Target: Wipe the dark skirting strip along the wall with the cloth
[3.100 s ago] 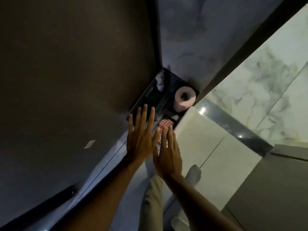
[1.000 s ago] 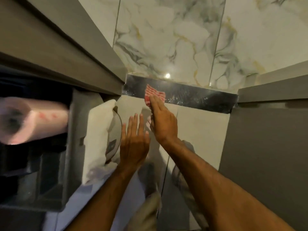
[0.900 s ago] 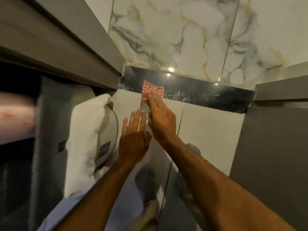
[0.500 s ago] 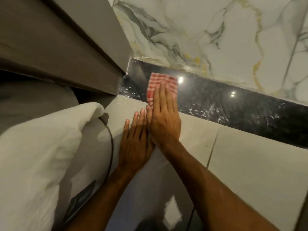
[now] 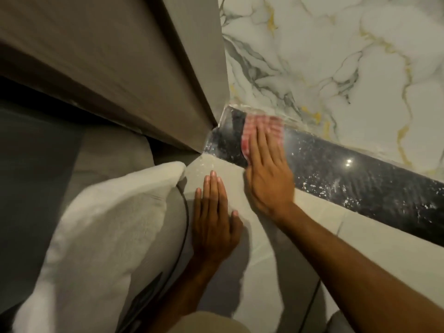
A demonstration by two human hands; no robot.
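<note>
A dark speckled skirting strip [image 5: 360, 186] runs along the foot of the marble wall, from the corner at centre down to the right. A red-and-white checked cloth [image 5: 249, 126] lies flat against the strip near its left end. My right hand [image 5: 266, 169] presses on the cloth with flat fingers, covering most of it. My left hand [image 5: 213, 217] rests flat on the pale floor tile just left of it, fingers together, holding nothing.
A white towel [image 5: 101, 236] drapes over a grey round object at the lower left. A grey cabinet panel [image 5: 134, 75] meets the strip's left end. The veined marble wall [image 5: 336, 68] rises above. Pale floor tiles [image 5: 374, 251] extend to the right.
The view has come closer to the corner. My right hand with the cloth has stayed near the strip's left end, blurred by motion. My left hand has drawn slightly apart from the right.
</note>
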